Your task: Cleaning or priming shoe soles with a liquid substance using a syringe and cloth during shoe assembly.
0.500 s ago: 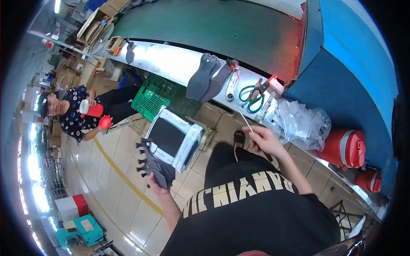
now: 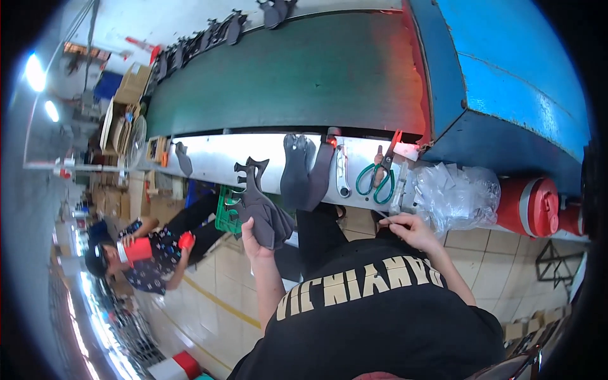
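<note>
My left hand [image 2: 256, 244] is closed around the lower end of a stack of dark grey shoe soles [image 2: 263, 218], whose slim heels stick up and to the left. The stack is raised in front of the bench edge. My right hand [image 2: 415, 231] pinches a thin rod [image 2: 384, 217] just in front of the bench; its tip is hard to make out. On the bench between my hands lie dark grey soles [image 2: 296, 174], a metal wrench-like tool [image 2: 342, 171] and green-handled scissors [image 2: 384, 177].
A green conveyor belt [image 2: 285, 69] runs behind the metal bench, with heeled soles [image 2: 234, 28] along its far side. A blue machine [image 2: 519, 82], a clear plastic bag [image 2: 453, 196] and a red jug [image 2: 529, 206] are at right. A person [image 2: 155, 266] with a red container is at left, near a green crate [image 2: 227, 212].
My view has turned toward the bench and conveyor. My left hand has brought the soles up beside the bench edge. The person at left has raised the red container toward the head.
</note>
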